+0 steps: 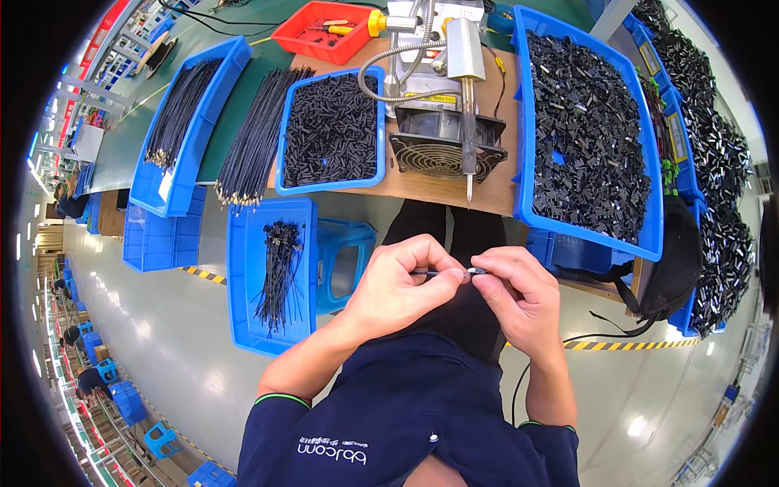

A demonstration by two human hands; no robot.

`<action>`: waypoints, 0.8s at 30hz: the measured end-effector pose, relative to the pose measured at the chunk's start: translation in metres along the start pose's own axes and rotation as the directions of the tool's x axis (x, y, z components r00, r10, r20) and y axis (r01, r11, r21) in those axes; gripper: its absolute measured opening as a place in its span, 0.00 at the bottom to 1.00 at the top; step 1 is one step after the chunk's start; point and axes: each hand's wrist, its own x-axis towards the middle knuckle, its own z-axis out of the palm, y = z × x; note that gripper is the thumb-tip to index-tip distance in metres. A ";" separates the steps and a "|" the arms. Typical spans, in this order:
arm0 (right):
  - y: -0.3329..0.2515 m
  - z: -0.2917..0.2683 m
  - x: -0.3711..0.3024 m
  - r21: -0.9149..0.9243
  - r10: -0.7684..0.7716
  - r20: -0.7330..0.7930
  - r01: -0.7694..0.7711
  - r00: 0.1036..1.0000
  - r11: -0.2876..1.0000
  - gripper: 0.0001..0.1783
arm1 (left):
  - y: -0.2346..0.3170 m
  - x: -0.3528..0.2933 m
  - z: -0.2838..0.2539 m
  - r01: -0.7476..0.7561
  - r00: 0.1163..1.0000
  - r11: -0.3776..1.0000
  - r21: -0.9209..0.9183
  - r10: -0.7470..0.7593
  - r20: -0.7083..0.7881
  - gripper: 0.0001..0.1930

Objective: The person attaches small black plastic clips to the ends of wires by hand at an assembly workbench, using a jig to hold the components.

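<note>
My left hand (406, 284) pinches a thin black cable (422, 273) close to its tip, between thumb and forefinger. Opposite it, my right hand (519, 292) grips a small black connector piece (477, 270) with a light metallic end. The cable tip and the connector meet or almost meet above my lap; I cannot tell whether they are joined. Beyond my hands, a soldering iron (469, 138) in a stand points its tip down at the table edge. Behind it sits a black fan (442, 154) with a round wire grille.
A blue tray (526, 162) of black connector pieces stands at right, a smaller blue tray (280, 166) of short black tubes at left. Black cables (260, 134) lie in a bundle. Finished-looking cables (280, 276) hang in a lower blue bin (239, 292). A red tray (296, 24) holds tools.
</note>
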 end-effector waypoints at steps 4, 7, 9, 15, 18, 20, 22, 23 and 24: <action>0.002 0.000 0.001 -0.045 -0.044 0.002 0.044 0.999 0.998 0.13 | -0.002 0.001 0.000 0.004 1.000 1.000 0.021 -0.004 0.001 0.08; 0.002 0.001 0.001 -0.048 -0.032 0.019 0.033 0.999 0.998 0.13 | -0.002 0.002 0.001 0.006 1.000 1.000 0.002 -0.006 -0.003 0.08; 0.002 0.001 0.002 -0.045 -0.040 0.022 0.041 0.999 0.998 0.13 | -0.003 0.002 0.000 0.013 1.000 1.000 -0.004 -0.013 -0.004 0.08; 0.005 0.002 0.002 -0.017 -0.029 0.033 0.029 0.999 0.999 0.14 | -0.006 0.004 -0.002 0.019 1.000 0.999 0.049 -0.019 -0.004 0.08; 0.004 0.001 0.004 -0.001 -0.002 0.041 0.002 0.999 1.000 0.13 | -0.005 0.004 -0.001 0.006 1.000 1.000 0.028 -0.006 -0.020 0.08; 0.010 0.002 0.003 0.001 -0.022 0.041 0.022 0.999 1.000 0.14 | -0.004 0.004 -0.002 0.011 1.000 0.999 0.034 -0.011 -0.016 0.08; 0.008 0.001 0.003 0.004 -0.042 0.043 0.042 0.998 0.999 0.16 | -0.004 0.003 -0.004 0.014 1.000 0.999 0.043 -0.014 -0.014 0.08; 0.000 -0.001 0.004 -0.007 0.059 0.055 -0.059 0.997 0.998 0.15 | -0.004 0.003 -0.005 0.017 1.000 0.999 0.051 -0.017 -0.011 0.07; -0.005 -0.002 0.004 -0.019 0.160 0.066 -0.159 0.985 0.987 0.14 | -0.004 0.003 -0.006 0.017 1.000 0.999 0.050 -0.017 -0.012 0.07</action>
